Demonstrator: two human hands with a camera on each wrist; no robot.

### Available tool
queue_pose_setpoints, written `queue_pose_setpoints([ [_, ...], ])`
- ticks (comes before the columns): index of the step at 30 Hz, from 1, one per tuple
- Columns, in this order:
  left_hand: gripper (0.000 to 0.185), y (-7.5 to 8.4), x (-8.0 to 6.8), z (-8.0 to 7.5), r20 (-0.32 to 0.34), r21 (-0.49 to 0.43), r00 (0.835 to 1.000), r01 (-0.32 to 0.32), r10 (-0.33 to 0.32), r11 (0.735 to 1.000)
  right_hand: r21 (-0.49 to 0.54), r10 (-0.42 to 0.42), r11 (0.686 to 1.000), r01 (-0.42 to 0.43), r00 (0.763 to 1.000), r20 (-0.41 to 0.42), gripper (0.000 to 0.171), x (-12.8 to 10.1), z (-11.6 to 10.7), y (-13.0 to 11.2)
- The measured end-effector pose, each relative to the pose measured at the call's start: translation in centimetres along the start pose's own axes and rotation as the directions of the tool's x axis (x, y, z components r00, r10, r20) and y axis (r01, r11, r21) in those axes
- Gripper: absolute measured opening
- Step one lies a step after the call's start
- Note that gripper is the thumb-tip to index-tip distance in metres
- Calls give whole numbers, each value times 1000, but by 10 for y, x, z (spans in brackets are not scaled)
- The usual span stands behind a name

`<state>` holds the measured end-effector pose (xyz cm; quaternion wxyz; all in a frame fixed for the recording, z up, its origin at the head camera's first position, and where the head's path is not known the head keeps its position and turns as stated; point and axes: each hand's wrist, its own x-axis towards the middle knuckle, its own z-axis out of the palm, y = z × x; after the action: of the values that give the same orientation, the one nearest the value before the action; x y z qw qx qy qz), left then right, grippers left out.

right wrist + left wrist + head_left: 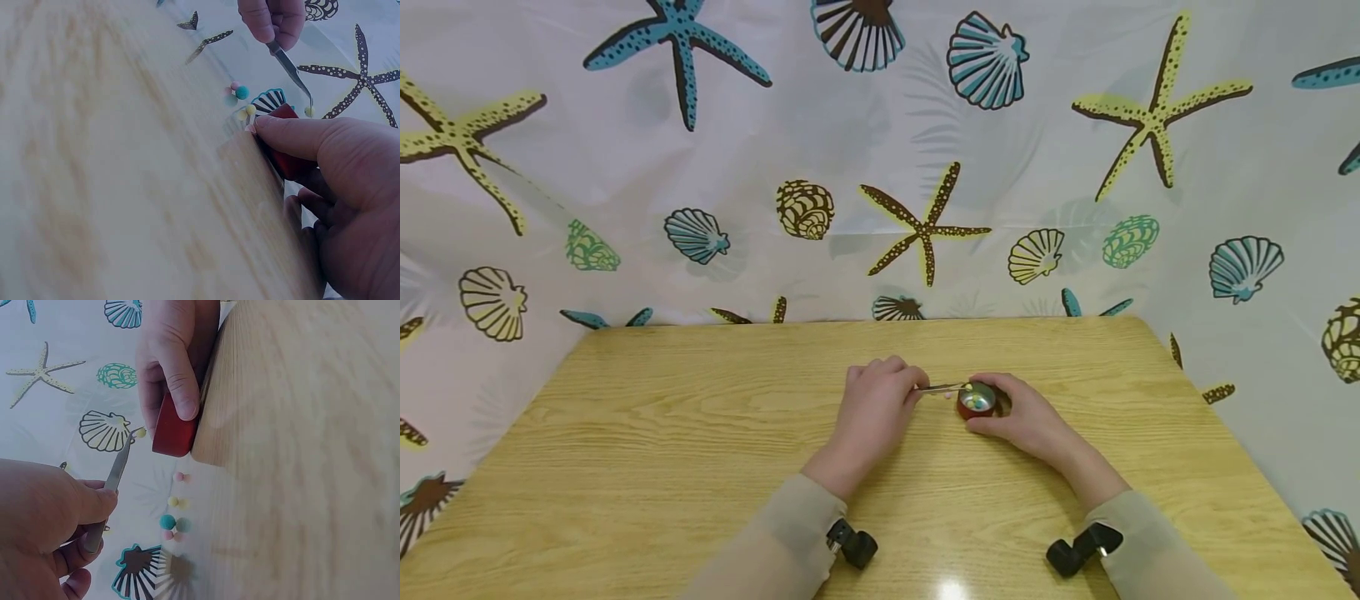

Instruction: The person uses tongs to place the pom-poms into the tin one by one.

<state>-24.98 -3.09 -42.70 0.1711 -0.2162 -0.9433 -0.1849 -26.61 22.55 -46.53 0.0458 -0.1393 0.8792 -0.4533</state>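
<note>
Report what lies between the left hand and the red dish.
In the head view, tweezers reach from the left hand to the red dish, pinching a yellow bead; a pink bead shows on the table near them.

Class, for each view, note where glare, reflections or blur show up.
Head view: a bright glare spot on the table near the bottom edge; left wrist view: the teal ball mirrored in the table's sheen; right wrist view: wood grain blurred.

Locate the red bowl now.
In the head view, the red bowl sits on the table, right of centre, gripped by the right hand, with the tip of the tweezers near its rim.
</note>
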Motion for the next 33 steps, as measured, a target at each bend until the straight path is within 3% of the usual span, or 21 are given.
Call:
queue_pose_setpoints([
  [18,9,-2,-2,9,29,26,1000,8,-9,1000,10,12,1000,-12,1000,7,65,0,0,2],
  [33,9,-6,-3,5,-14,25,1000,-2,3,1000,7,-14,1000,14,1000,4,65,-1,0,-1],
])
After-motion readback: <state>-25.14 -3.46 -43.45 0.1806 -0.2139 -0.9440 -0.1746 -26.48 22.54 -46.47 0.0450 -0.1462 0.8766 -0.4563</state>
